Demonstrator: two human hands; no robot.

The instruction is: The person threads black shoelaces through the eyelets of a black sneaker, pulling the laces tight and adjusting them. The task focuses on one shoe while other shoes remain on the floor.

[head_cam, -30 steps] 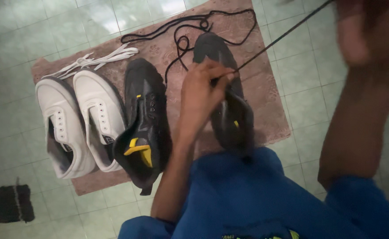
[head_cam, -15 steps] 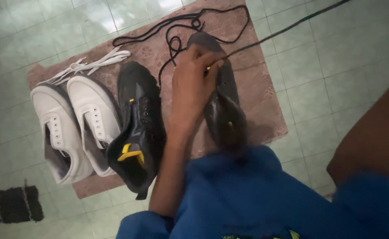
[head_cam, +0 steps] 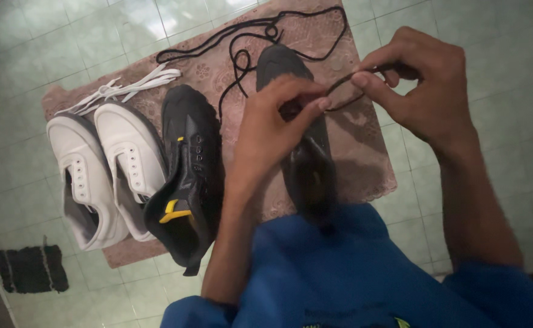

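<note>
Both hands pinch one black lace [head_cam: 345, 85]: left fingers [head_cam: 315, 103] pressed at the shoe [head_cam: 303, 140], right fingers [head_cam: 363, 79] holding it at two o'clock, probably to keep it taut. Shoe lies on the mat [head_cam: 363, 152]; other shoes [head_cam: 139, 164] at nine o'clock.

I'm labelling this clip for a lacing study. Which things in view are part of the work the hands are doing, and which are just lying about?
In use:
- left hand and right hand, both pinching the thin black shoelace
- dark black sports shoe under the hands

Lying about:
- second black shoe with yellow tongue
- pair of white canvas shoes
- loose white laces
- pinkish patterned mat
- dark folded cloth
</note>
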